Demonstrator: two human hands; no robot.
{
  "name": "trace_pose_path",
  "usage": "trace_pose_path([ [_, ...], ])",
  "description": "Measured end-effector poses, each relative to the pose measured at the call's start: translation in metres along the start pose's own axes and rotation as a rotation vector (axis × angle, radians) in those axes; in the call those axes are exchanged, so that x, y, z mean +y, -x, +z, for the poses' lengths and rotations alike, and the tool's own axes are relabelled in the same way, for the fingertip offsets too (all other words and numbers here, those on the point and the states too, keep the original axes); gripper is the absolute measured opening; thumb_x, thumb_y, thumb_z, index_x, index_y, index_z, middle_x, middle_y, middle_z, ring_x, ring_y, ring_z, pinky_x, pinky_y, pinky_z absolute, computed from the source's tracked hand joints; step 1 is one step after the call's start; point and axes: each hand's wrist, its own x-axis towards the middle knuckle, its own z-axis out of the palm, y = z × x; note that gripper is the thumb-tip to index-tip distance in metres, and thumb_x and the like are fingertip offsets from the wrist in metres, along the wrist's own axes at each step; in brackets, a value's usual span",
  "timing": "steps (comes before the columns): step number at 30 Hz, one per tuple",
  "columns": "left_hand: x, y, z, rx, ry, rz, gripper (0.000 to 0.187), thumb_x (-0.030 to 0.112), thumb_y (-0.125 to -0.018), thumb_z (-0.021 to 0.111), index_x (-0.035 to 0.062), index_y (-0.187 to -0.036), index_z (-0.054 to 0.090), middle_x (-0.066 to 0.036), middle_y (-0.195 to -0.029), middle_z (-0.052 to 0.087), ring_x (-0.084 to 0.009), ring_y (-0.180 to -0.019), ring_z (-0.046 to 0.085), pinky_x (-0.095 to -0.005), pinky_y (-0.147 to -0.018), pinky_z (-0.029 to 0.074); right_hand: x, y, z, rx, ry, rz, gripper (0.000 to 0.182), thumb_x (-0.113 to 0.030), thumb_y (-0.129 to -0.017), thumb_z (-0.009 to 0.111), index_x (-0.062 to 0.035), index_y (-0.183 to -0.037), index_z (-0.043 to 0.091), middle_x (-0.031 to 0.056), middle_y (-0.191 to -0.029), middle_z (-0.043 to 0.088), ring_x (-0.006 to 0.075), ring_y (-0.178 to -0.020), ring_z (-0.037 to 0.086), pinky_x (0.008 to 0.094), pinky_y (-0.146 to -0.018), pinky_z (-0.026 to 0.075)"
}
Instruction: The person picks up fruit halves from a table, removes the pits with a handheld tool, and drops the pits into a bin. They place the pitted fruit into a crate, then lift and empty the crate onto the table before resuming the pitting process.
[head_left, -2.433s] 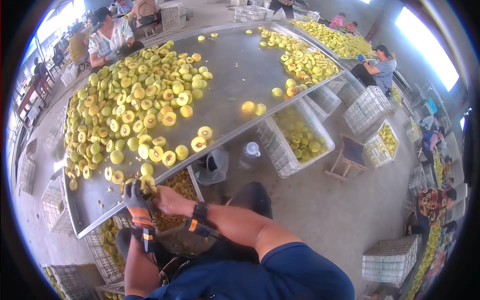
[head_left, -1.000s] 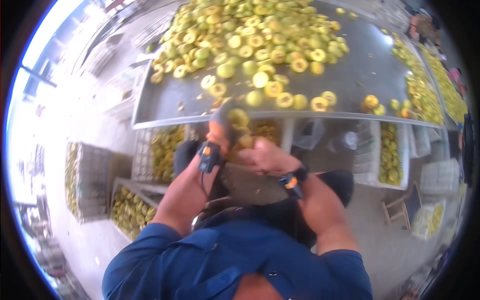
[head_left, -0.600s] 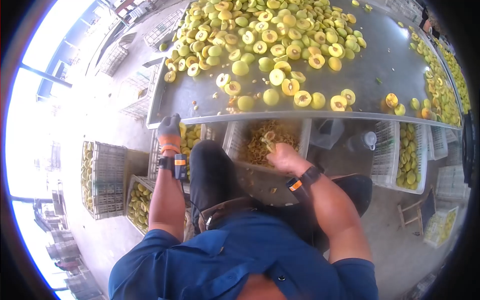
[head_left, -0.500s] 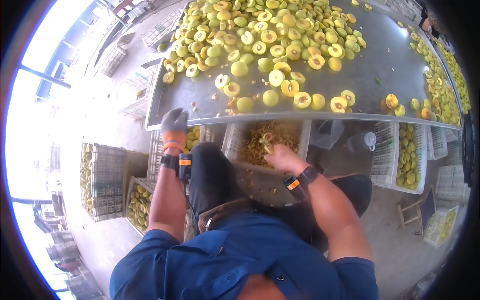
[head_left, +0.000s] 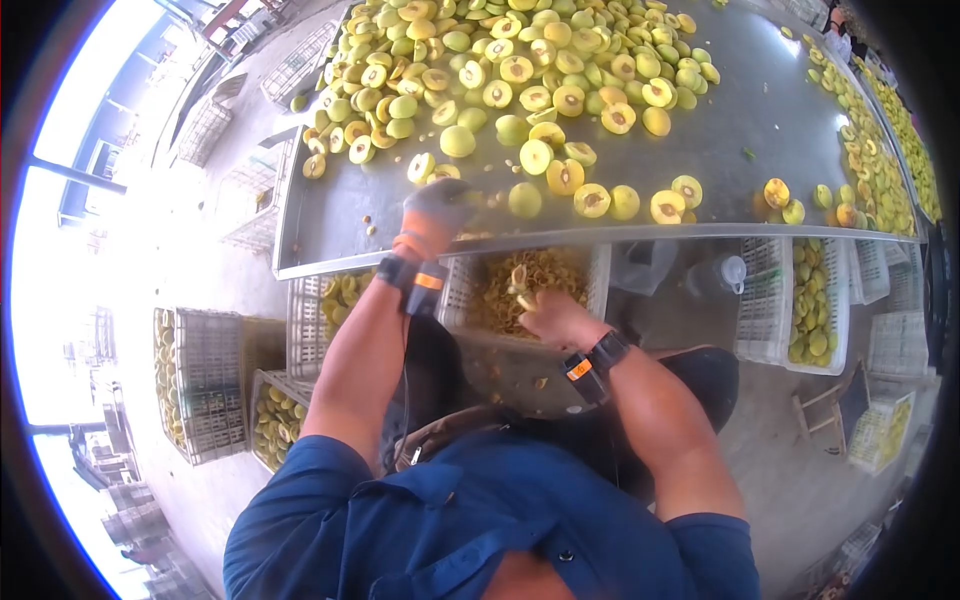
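Over the near edge of the metal desk (head_left: 740, 160), the gloved left hand (head_left: 440, 207) blurs beside halved fruit (head_left: 525, 200), its grip unclear; below, the right hand (head_left: 562, 322) clasps something small, partly hidden by fingers.

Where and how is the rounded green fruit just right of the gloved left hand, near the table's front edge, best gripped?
Probably around its widest part, thumb and fingers on opposite sides, the left hand coming from above. The fruit shows a smooth domed skin with no visible handle, and bare table to its right leaves fingertip room.
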Motion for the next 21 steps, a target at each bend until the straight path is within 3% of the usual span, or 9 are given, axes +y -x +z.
trace_pose_path([
  [1,-0.005,0.004,-0.008,-0.009,0.277,-0.014,0.04,0.013,-0.091,0.074,-0.0033,-0.127,0.073,-0.013,-0.125,0.076,-0.016,-0.102,0.072,-0.0298,-0.092,0.057,0.018,-0.011,0.005,0.022,0.017,-0.033,0.039,-0.027,-0.093,0.066,0.0115,-0.089,0.066,0.0213,-0.067,0.066,0.0318,-0.054,0.068,0.0432,-0.051,0.052],
  [3,-0.011,0.015,-0.019,-0.062,0.519,0.076,0.038,0.01,-0.091,0.072,-0.0046,-0.126,0.073,-0.014,-0.125,0.075,-0.0193,-0.103,0.073,-0.031,-0.093,0.057,0.017,-0.015,0.005,0.036,0.025,-0.056,0.038,-0.027,-0.093,0.066,0.0106,-0.09,0.066,0.0202,-0.067,0.066,0.0307,-0.054,0.067,0.043,-0.05,0.051],
  [6,-0.058,0.028,-0.015,0.031,0.063,0.406,0.039,0.003,-0.091,0.066,-0.0063,-0.129,0.07,-0.015,-0.127,0.074,-0.0243,-0.107,0.073,-0.0331,-0.093,0.058,0.0,0.006,0.003,-0.014,-0.033,-0.03,0.035,-0.026,-0.094,0.067,0.0085,-0.092,0.066,0.0171,-0.066,0.064,0.0276,-0.052,0.065,0.042,-0.049,0.049],
  [7,-0.068,0.031,-0.008,0.061,0.086,0.381,0.04,0.002,-0.091,0.065,-0.0064,-0.13,0.069,-0.015,-0.128,0.073,-0.0246,-0.108,0.073,-0.0336,-0.093,0.059,0.0,0.007,0.003,-0.025,-0.071,-0.042,0.033,-0.026,-0.094,0.067,0.0072,-0.092,0.066,0.0153,-0.065,0.063,0.0262,-0.051,0.064,0.0413,-0.049,0.049],
  [9,0.015,0.072,-0.023,0.231,-0.372,0.436,0.02,0.004,-0.079,0.079,0.0055,-0.099,0.078,-0.01,-0.114,0.078,-0.0245,-0.096,0.075,-0.0324,-0.085,0.06,-0.005,0.008,0.006,-0.099,-0.241,-0.085,0.025,-0.023,-0.096,0.067,0.0014,-0.094,0.064,0.007,-0.062,0.059,0.0186,-0.047,0.058,0.0362,-0.046,0.045],
  [14,0.015,0.086,-0.005,0.088,0.222,0.36,0.021,0.002,-0.084,0.076,0.0046,-0.104,0.081,-0.011,-0.128,0.076,-0.0245,-0.102,0.075,-0.0337,-0.09,0.059,-0.054,0.061,-0.002,-0.008,-0.527,-0.369,0.017,-0.019,-0.102,0.063,-0.0025,-0.1,0.063,0.0025,-0.062,0.057,0.0128,-0.046,0.053,0.0312,-0.044,0.041],
  [16,0.031,0.098,-0.005,0.119,-0.071,0.481,0.021,0.0,-0.085,0.074,0.0036,-0.104,0.08,-0.012,-0.127,0.076,-0.0257,-0.103,0.075,-0.0342,-0.09,0.059,-0.061,0.067,-0.003,0.018,-0.542,-0.408,0.016,-0.018,-0.102,0.062,-0.003,-0.099,0.064,0.0027,-0.063,0.057,0.0125,-0.045,0.052,0.0311,-0.043,0.04],
  [19,0.037,0.102,0.002,0.125,0.089,0.6,0.022,-0.003,-0.086,0.071,0.0023,-0.106,0.08,-0.014,-0.127,0.076,-0.0278,-0.104,0.075,-0.0346,-0.091,0.059,-0.058,0.059,-0.001,0.137,-0.433,-0.467,0.017,-0.016,-0.106,0.062,-0.0053,-0.092,0.059,-0.0004,-0.062,0.054,0.0122,-0.046,0.05,0.031,-0.043,0.04],
  [21,0.038,0.104,0.003,0.093,0.03,0.577,0.023,-0.003,-0.086,0.072,0.0023,-0.108,0.079,-0.014,-0.126,0.075,-0.0285,-0.106,0.075,-0.035,-0.092,0.059,-0.052,0.055,0.0,-0.003,-0.569,-0.362,0.014,-0.016,-0.105,0.062,-0.0052,-0.096,0.061,0.0006,-0.063,0.055,0.0118,-0.045,0.051,0.03,-0.043,0.039],
])
